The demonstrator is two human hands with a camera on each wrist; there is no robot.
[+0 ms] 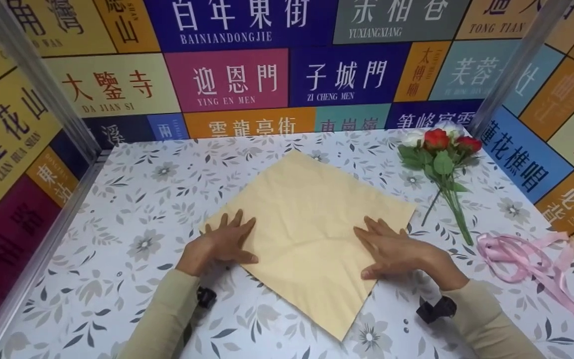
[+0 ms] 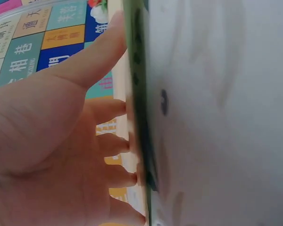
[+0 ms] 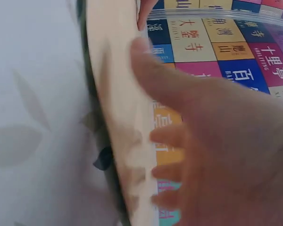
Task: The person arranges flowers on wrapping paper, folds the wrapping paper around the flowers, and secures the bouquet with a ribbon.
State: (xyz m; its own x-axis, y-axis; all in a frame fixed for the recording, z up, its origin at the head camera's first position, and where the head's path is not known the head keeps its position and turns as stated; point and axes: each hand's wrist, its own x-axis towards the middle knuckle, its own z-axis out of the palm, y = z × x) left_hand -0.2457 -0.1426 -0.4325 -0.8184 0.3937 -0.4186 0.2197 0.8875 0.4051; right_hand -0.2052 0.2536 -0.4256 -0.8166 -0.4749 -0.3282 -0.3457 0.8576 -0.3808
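Observation:
A sheet of tan wrapping paper (image 1: 307, 209) lies turned like a diamond on the table, lightly creased, one corner toward the person. On its left corner rests the left hand (image 1: 224, 239), fingers spread and straight; the left wrist view shows that hand's thumb and fingertips (image 2: 120, 175) on the paper. The right hand (image 1: 396, 249) is spread over the right side, its thumb by the lower right edge. Seen from the right wrist, the right hand (image 3: 226, 127) has straight fingers close over the paper (image 3: 115, 94). Neither hand grips anything.
Red and white artificial flowers (image 1: 441, 154) with green stems lie at the back right. Nearer on that side is a loose tangle of pink ribbon (image 1: 526, 264). A floral-patterned cloth (image 1: 97, 239) covers the table. Panels with printed signs (image 1: 227, 80) stand behind and at both sides.

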